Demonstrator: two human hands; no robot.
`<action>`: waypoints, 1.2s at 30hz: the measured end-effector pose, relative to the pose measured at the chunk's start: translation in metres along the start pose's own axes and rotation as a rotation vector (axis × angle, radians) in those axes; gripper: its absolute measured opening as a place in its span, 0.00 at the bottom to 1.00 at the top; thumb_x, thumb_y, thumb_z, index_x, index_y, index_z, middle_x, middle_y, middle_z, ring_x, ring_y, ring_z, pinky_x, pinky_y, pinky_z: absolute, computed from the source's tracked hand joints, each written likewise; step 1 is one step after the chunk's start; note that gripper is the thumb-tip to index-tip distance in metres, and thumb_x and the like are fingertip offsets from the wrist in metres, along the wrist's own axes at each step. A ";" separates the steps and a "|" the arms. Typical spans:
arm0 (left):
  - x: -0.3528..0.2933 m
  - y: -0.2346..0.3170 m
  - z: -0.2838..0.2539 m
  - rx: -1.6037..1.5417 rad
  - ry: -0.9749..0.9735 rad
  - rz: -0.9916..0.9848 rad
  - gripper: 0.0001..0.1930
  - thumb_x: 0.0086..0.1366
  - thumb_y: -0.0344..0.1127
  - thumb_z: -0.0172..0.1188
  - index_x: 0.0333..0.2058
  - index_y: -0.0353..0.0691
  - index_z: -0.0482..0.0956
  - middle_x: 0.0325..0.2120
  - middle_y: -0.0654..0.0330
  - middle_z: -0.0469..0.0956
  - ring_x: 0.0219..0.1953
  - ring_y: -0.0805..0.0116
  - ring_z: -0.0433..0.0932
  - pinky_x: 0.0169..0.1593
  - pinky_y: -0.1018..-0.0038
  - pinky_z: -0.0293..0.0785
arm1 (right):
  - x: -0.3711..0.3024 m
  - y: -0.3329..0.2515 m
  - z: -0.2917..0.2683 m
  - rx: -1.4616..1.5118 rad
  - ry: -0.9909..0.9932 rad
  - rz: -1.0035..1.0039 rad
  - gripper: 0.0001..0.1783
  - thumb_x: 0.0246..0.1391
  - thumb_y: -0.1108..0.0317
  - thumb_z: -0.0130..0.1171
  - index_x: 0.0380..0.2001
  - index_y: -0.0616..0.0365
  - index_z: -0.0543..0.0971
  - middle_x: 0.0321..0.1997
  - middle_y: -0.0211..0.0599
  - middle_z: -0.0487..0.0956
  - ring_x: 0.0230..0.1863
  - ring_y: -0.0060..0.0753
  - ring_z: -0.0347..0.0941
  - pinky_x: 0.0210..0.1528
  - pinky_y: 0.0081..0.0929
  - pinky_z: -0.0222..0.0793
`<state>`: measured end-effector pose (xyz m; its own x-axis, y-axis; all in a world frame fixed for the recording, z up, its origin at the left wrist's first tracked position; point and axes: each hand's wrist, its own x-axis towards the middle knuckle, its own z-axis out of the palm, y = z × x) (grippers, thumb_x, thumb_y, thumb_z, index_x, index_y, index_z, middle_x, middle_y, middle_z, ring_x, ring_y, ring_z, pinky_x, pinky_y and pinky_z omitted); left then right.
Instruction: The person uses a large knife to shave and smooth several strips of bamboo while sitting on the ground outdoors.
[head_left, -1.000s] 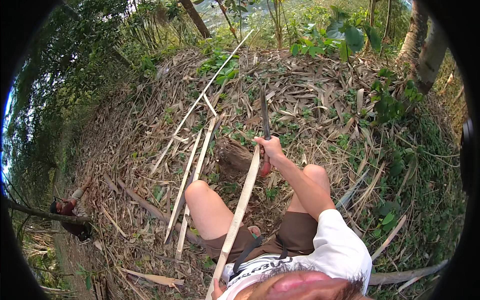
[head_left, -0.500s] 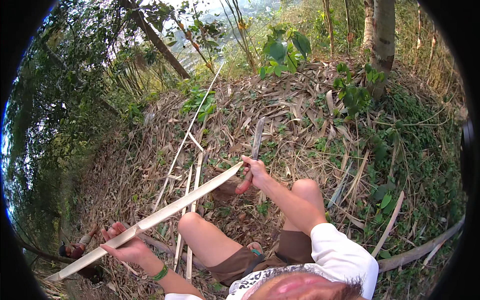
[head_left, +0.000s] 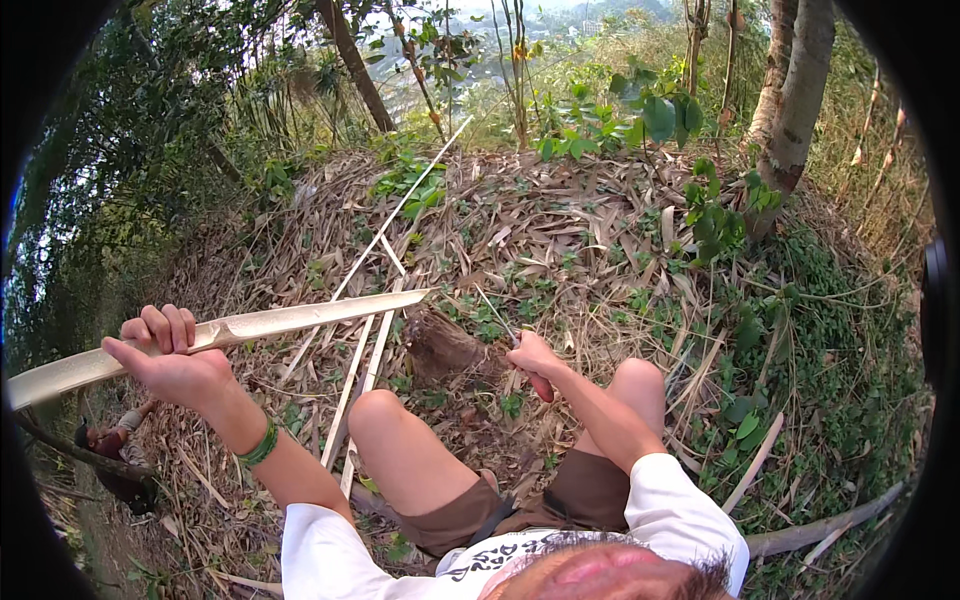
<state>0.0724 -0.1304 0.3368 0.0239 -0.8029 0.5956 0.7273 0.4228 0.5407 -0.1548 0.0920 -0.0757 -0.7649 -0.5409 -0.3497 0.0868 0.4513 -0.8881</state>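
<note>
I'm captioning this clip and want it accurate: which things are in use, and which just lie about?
In use:
- long pale strip, held in the left hand
- red-handled knife, gripped in the right hand

Lying about:
- other pale strips
- dry leaves
- pole at lower right

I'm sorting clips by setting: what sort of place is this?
Outdoors, probably a wooded hillside: tree trunks stand at upper right, dry leaves litter the ground, and green undergrowth spreads below the trunks.
</note>
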 end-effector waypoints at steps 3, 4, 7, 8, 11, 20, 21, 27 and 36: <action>0.004 -0.021 0.001 -0.016 -0.065 -0.048 0.25 0.77 0.59 0.42 0.24 0.49 0.56 0.16 0.70 0.50 0.17 0.79 0.46 0.21 0.78 0.43 | 0.014 0.044 -0.001 -0.268 -0.035 0.030 0.13 0.44 0.68 0.63 0.32 0.65 0.79 0.24 0.42 0.82 0.24 0.35 0.81 0.31 0.34 0.77; 0.007 -0.028 -0.006 -0.020 -0.087 -0.058 0.26 0.77 0.58 0.43 0.24 0.49 0.56 0.16 0.70 0.50 0.17 0.79 0.46 0.21 0.78 0.43 | 0.005 0.038 0.005 -0.219 -0.125 0.068 0.10 0.49 0.69 0.62 0.34 0.64 0.79 0.23 0.35 0.82 0.21 0.24 0.77 0.25 0.27 0.73; 0.011 -0.053 -0.014 -0.004 -0.055 -0.108 0.25 0.76 0.57 0.46 0.23 0.49 0.56 0.17 0.70 0.50 0.18 0.79 0.46 0.21 0.78 0.43 | 0.009 0.056 0.015 -0.202 -0.174 0.119 0.12 0.55 0.65 0.62 0.37 0.63 0.78 0.22 0.37 0.81 0.21 0.27 0.78 0.26 0.29 0.74; 0.012 -0.060 -0.016 0.010 -0.054 -0.127 0.25 0.76 0.57 0.46 0.24 0.49 0.56 0.17 0.70 0.50 0.18 0.79 0.46 0.21 0.78 0.43 | 0.012 0.063 0.016 -0.175 -0.195 0.125 0.14 0.55 0.63 0.62 0.39 0.63 0.78 0.22 0.39 0.81 0.20 0.29 0.78 0.27 0.31 0.75; 0.014 -0.081 -0.029 0.008 -0.049 -0.172 0.26 0.75 0.58 0.48 0.24 0.48 0.55 0.17 0.70 0.50 0.18 0.79 0.45 0.21 0.78 0.43 | 0.001 0.054 0.034 -0.108 -0.271 0.211 0.19 0.58 0.57 0.62 0.43 0.62 0.77 0.21 0.40 0.81 0.18 0.32 0.78 0.28 0.33 0.77; 0.000 -0.116 -0.037 0.058 -0.041 -0.225 0.26 0.77 0.57 0.46 0.23 0.49 0.53 0.18 0.70 0.48 0.19 0.79 0.44 0.21 0.77 0.42 | 0.018 0.083 0.041 -0.314 -0.169 0.207 0.18 0.47 0.58 0.68 0.17 0.63 0.81 0.20 0.37 0.81 0.23 0.34 0.79 0.32 0.35 0.75; 0.001 -0.119 -0.036 0.049 -0.042 -0.211 0.26 0.76 0.57 0.46 0.23 0.49 0.53 0.18 0.70 0.48 0.19 0.78 0.45 0.21 0.77 0.42 | 0.019 0.080 0.042 -0.277 -0.171 0.224 0.16 0.50 0.61 0.68 0.18 0.63 0.79 0.19 0.37 0.80 0.21 0.30 0.77 0.27 0.31 0.73; 0.009 -0.110 -0.036 0.042 0.011 -0.184 0.26 0.76 0.56 0.46 0.23 0.49 0.53 0.18 0.70 0.49 0.19 0.78 0.46 0.22 0.78 0.44 | 0.000 0.065 0.038 -0.114 -0.244 0.320 0.18 0.59 0.60 0.67 0.25 0.58 0.72 0.20 0.34 0.78 0.19 0.24 0.74 0.22 0.26 0.72; 0.012 -0.118 -0.027 0.074 -0.001 -0.149 0.26 0.77 0.56 0.45 0.23 0.49 0.52 0.18 0.70 0.48 0.19 0.78 0.45 0.22 0.78 0.42 | 0.002 0.058 0.034 -0.206 -0.229 0.278 0.19 0.58 0.56 0.66 0.23 0.57 0.73 0.20 0.30 0.75 0.19 0.24 0.68 0.21 0.29 0.64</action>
<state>0.0056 -0.2014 0.2647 -0.0816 -0.8587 0.5060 0.6704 0.3284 0.6654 -0.1300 0.0931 -0.1386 -0.5665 -0.5121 -0.6456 0.1224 0.7225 -0.6804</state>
